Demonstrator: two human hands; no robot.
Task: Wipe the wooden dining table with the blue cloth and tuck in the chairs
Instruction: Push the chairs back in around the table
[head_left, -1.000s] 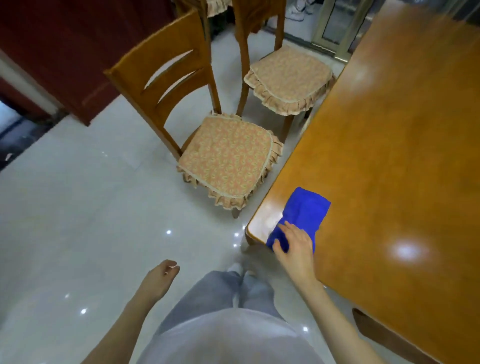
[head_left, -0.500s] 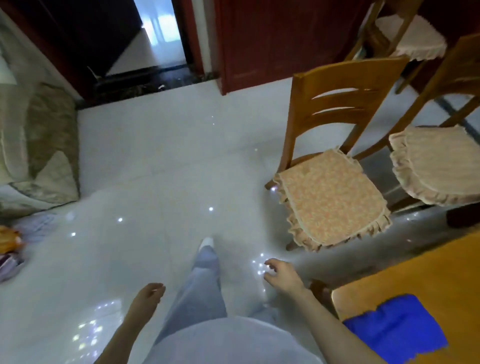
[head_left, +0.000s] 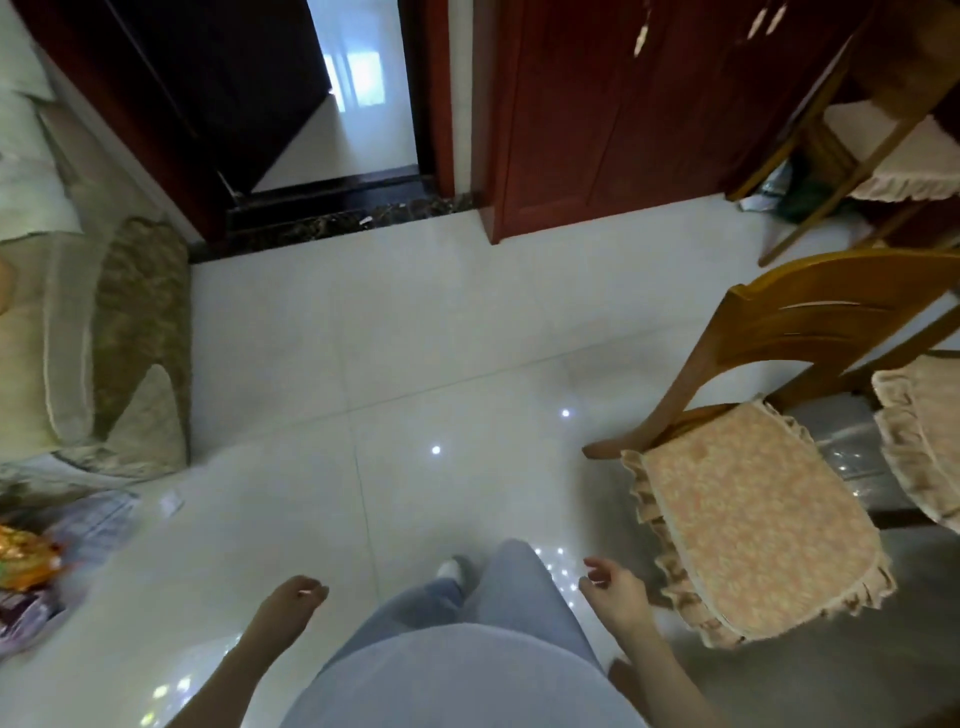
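The person stands on a glossy pale tiled floor (head_left: 363, 338), their grey trousers (head_left: 488, 597) at 6 o'clock. The left hand (head_left: 291, 605) hangs at about 7 o'clock, its fingers loosely curled inward and holding nothing. The right hand (head_left: 615, 592) hangs at about 5 o'clock, its fingers relaxed and slightly bent, also empty, just beside the front corner of the nearest chair (head_left: 810, 332) but not touching it. That wooden chair stands at 4 o'clock, with a frilled, floral cushion (head_left: 753, 525) on its seat and its curved slatted back toward 2 o'clock. A second chair (head_left: 924, 441) with a similar cushion is cut off by the right edge at 3 o'clock, close beside the first. A third chair (head_left: 893, 156) stands farther off at 1 o'clock, near a red-brown cabinet (head_left: 597, 114). An open doorway (head_left: 353, 104) lies at 12 o'clock. A covered sofa (head_left: 78, 332) fills 9 o'clock, and at 8 o'clock lie what may be plastic bags (head_left: 31, 566), too blurred to tell surely.
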